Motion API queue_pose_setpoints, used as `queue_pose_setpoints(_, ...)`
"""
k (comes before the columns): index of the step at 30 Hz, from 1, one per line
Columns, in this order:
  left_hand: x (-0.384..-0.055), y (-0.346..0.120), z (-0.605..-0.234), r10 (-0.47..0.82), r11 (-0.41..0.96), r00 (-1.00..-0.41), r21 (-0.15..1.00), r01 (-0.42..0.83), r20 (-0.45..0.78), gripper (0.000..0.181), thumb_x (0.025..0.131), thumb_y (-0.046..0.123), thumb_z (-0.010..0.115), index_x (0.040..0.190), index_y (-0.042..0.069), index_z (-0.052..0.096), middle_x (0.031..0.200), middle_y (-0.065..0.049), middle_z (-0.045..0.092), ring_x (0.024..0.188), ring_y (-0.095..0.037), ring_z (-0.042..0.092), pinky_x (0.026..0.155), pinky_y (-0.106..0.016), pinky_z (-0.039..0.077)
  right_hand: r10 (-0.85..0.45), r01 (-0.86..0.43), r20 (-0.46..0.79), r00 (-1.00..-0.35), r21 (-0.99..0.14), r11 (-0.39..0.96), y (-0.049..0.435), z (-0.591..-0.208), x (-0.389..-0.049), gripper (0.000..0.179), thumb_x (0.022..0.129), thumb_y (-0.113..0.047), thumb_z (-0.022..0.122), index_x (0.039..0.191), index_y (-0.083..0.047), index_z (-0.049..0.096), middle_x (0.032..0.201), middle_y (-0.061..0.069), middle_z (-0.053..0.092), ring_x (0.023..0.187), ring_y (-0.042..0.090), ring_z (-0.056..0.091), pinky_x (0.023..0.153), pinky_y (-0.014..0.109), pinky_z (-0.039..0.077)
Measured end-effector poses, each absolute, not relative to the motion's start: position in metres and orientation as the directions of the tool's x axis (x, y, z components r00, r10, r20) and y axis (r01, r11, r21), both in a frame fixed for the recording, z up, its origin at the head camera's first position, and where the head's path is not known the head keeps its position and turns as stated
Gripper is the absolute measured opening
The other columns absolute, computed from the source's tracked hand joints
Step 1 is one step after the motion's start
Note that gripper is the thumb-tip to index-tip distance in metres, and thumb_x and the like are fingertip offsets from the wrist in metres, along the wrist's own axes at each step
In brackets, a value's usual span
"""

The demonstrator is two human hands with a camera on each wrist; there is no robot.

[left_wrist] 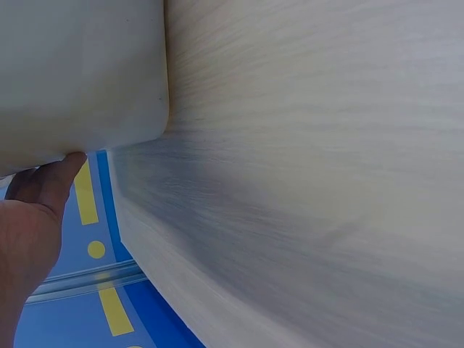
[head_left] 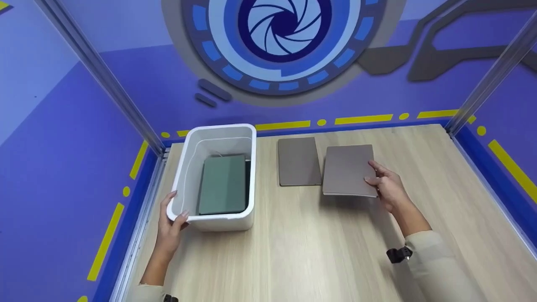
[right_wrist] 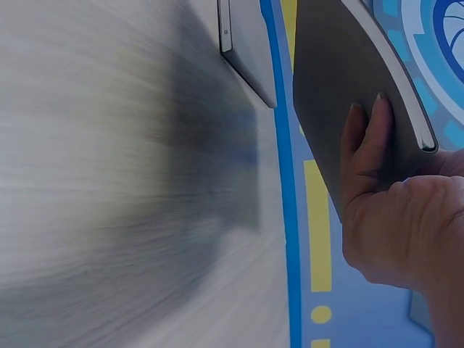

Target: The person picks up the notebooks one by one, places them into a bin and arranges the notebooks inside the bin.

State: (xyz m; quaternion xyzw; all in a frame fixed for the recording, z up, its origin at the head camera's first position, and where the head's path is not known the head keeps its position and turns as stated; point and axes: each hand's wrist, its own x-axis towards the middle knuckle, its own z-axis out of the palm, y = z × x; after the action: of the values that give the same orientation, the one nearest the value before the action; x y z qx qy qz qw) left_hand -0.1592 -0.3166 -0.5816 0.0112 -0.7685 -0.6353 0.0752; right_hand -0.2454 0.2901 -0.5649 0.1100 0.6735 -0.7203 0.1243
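Observation:
My right hand (head_left: 390,186) holds a grey-brown notebook (head_left: 348,170) by its right edge, thumb on the cover and fingers underneath. In the right wrist view this notebook (right_wrist: 341,87) is off the table, its white page edges showing. A second grey-brown notebook (head_left: 298,161) lies flat on the table just left of it. My left hand (head_left: 168,226) grips the near left corner of a white plastic bin (head_left: 253,167), thumb on the rim. Inside the bin lies a green notebook (head_left: 223,184), with something dark partly hidden beneath it. The left wrist view shows the fingers against the bin's outer wall (left_wrist: 87,80).
The light wooden table (head_left: 293,251) is bounded by a blue-purple printed wall (head_left: 285,113) behind and panels on both sides. Metal posts (head_left: 491,67) stand at the back corners. The bin stands near the table's left edge.

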Motion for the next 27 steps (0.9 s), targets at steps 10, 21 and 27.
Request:
queue_pose_setpoints(10,-0.16,-0.316,-0.582,-0.118,0.185,-0.987,0.979,0.084,0.107,0.068,0.107,0.005,0.054,0.167,0.018,0.024,0.153,-0.009,0.037,0.115,-0.019,0.058,0.085,-0.026,0.058,-0.022,0.315,-0.314,-0.949,-0.945,-0.088,0.285,-0.559,-0.243,0.078,0.106,0.0,0.053,0.172,-0.016,0.015,0.181,0.016,0.006,0.163,0.032,0.02,0.09,0.009,0.051)
queue_pose_setpoints(21,-0.16,-0.316,-0.583,-0.113,0.184,-0.988,0.979,0.083,0.105,0.068,0.107,0.005,0.054,0.167,0.018,0.024,0.147,-0.009,0.04,0.111,-0.017,0.059,0.085,-0.026,0.058,-0.039,0.304,-0.301,-0.953,-0.947,-0.107,0.283,-0.554,-0.24,0.08,0.107,0.001,0.051,0.173,-0.016,0.01,0.181,0.016,0.004,0.165,0.034,0.018,0.1,0.015,0.052)
queue_pose_setpoints(27,-0.159,-0.317,-0.583,-0.107,0.183,-0.989,0.98,0.084,0.105,0.068,0.108,0.005,0.054,0.167,0.017,0.023,0.146,-0.011,0.04,0.112,-0.016,0.059,0.084,-0.026,0.058,-0.05,0.294,-0.29,-0.956,-0.95,-0.105,0.282,-0.551,-0.24,0.079,0.107,0.0,0.05,0.173,-0.016,0.009,0.181,0.015,0.001,0.166,0.034,0.016,0.119,0.03,0.044)
